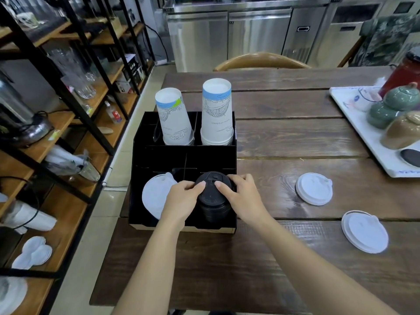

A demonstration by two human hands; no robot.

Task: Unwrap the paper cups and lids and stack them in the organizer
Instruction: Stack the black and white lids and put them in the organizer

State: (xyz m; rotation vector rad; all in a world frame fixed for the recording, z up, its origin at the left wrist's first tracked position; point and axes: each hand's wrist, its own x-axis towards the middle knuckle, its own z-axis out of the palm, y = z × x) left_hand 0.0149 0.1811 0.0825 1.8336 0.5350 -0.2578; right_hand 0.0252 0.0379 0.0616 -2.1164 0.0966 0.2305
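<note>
A black organizer point(159, 155) stands at the wooden table's left edge. Its two rear slots hold upside-down stacks of white paper cups, one on the left point(173, 117) and one on the right point(217, 112). A stack of black lids point(212, 201) sits in the front right compartment. My left hand point(181, 196) and my right hand point(238, 194) grip its top from either side, thumbs on the uppermost lid. White lids point(154, 196) lean in the front left compartment. Two loose white lids lie on the table to the right, one nearer the organizer point(314, 188) and one near the front point(364, 231).
A white tray point(354, 123) with ceramic jars and a red flask sits at the far right. A wooden chair back point(261, 60) stands behind the table. Black-framed shelves point(75, 92) with glasses and wrapped cups line the left side. Steel fridges fill the back.
</note>
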